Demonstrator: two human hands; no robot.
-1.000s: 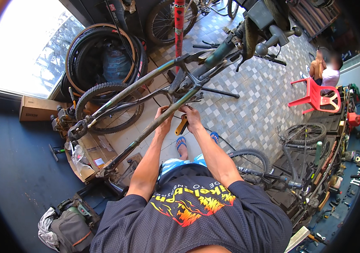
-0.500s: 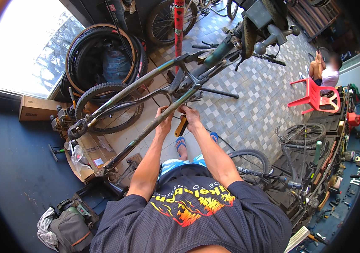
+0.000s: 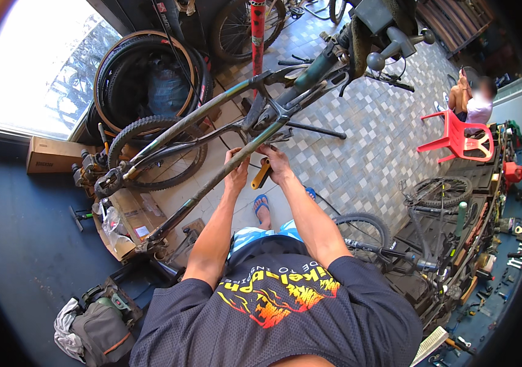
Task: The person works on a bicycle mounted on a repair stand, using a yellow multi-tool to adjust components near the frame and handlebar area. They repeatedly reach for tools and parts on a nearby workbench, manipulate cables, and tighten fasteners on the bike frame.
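Observation:
A dark green bicycle frame (image 3: 212,110) hangs raised before me, its long tube (image 3: 212,183) running from lower left to upper right. My left hand (image 3: 236,173) rests on that tube with the fingers curled against it. Just to its right, my right hand (image 3: 275,160) grips a tool with an orange handle (image 3: 260,175), held up against the frame's underside. My blue sandal (image 3: 261,206) shows on the tiled floor below.
Stacked tyres (image 3: 145,79) lean by the bright window at the left. A cardboard box (image 3: 53,156) and a grey bag (image 3: 99,330) lie at left. A person sits behind a red plastic chair (image 3: 459,140). Bicycle wheels (image 3: 435,189) and tools crowd the right side.
Both hands stay at the frame tube. My right hand with the orange-handled tool has shifted slightly; the frame and surroundings look the same.

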